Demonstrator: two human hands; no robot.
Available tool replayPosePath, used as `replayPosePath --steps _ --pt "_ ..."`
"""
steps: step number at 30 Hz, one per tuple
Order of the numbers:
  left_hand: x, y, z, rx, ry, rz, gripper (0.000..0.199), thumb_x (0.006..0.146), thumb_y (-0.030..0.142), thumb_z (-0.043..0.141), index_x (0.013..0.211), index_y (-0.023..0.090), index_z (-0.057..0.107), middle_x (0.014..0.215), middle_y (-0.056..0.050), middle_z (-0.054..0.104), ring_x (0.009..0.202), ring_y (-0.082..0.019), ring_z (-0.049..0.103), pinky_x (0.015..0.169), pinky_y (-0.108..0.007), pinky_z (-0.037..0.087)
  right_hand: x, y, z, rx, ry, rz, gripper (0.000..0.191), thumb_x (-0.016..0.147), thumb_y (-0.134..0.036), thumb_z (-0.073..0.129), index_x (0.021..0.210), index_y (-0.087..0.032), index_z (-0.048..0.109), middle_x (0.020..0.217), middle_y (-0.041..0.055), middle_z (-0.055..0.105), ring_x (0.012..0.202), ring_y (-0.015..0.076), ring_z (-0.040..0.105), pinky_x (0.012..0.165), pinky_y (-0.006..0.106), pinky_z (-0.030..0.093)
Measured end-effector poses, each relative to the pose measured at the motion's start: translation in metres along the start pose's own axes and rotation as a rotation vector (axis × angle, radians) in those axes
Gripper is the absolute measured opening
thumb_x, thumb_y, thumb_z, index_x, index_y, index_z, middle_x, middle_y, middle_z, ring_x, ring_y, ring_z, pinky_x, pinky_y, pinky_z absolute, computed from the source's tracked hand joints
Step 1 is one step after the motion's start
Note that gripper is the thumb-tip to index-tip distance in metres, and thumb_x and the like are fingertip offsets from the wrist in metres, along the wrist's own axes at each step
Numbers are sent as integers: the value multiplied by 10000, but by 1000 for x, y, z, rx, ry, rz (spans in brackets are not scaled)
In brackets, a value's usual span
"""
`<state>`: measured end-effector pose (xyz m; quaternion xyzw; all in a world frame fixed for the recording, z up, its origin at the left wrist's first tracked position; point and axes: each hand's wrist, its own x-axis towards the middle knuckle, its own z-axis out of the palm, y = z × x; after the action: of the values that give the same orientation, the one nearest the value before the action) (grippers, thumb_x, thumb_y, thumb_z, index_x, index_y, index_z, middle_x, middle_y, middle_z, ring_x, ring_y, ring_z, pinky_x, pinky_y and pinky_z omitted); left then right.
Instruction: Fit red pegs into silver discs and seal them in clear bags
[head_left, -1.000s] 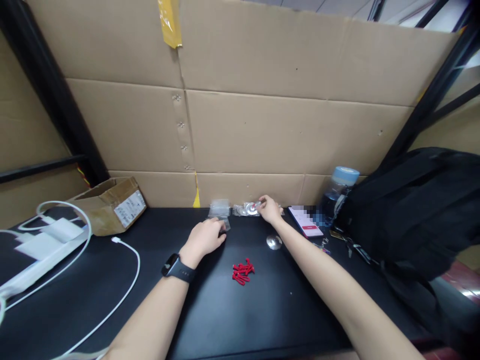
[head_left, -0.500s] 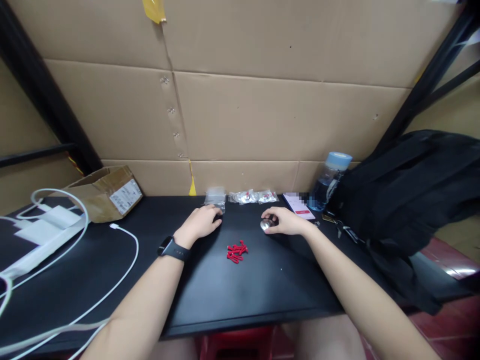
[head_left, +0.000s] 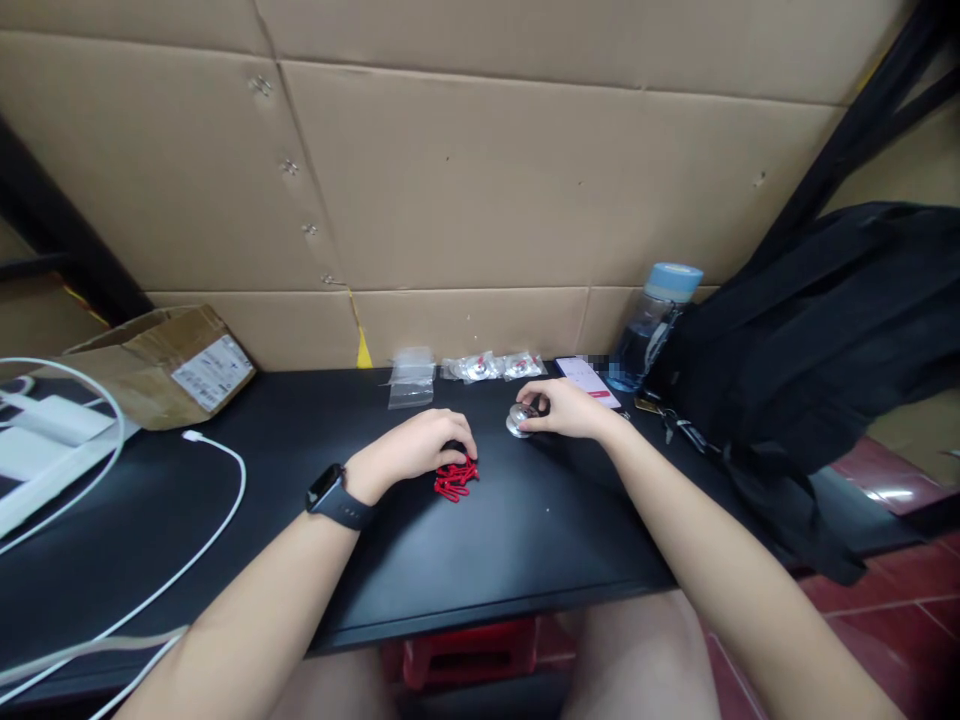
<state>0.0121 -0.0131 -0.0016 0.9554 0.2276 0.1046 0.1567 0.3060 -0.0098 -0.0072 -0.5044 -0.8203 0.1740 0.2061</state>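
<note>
My left hand (head_left: 420, 445), with a dark watch on its wrist, reaches over a small pile of red cord loops (head_left: 454, 482). Its thumb and fingers are apart and curve down to the pile's far edge, where the tips touch or almost touch the cords. To the right, my right hand (head_left: 566, 408) has its thumb and fingers around a round, shiny metal disc (head_left: 517, 421) on the black table. More than one disc may be stacked there; the fingers cover part of it.
Clear plastic bags (head_left: 412, 378) lie by the cardboard wall, beside packets with metal discs (head_left: 481, 368). A phone (head_left: 589, 380), blue-capped bottle (head_left: 652, 330) and black backpack (head_left: 832, 330) stand at right. A cardboard box (head_left: 161, 370) and white cable (head_left: 232, 510) are at left.
My left hand has come from the plastic bags toward me, to the red cords. My right hand stays at the metal disc. The view has tilted down and shifted.
</note>
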Motion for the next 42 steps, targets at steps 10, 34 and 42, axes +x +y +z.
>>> replayPosePath --steps 10,34,42 --pt "-1 -3 0 1 124 -134 74 942 184 606 911 224 661 808 15 726 730 -155 656 691 -252 432 1 -1 4 21 -51 -21 345 712 -394 839 1002 -227 753 915 23 766 739 167 643 688 273 468" --pt "15 -3 18 -49 498 -132 51 882 311 773 906 298 815 927 8 803 918 -203 702 890 -343 468 1 -6 6 109 -74 23 395 629 -193 822 1014 -195 733 921 22 752 774 159 683 713 247 522" --pt "15 8 18 1 480 -292 118 938 320 697 888 290 800 1048 -19 763 1064 -238 632 989 -429 350 1 -2 5 173 -37 30 374 638 -224 827 996 -196 722 915 31 736 797 171 673 729 279 525"
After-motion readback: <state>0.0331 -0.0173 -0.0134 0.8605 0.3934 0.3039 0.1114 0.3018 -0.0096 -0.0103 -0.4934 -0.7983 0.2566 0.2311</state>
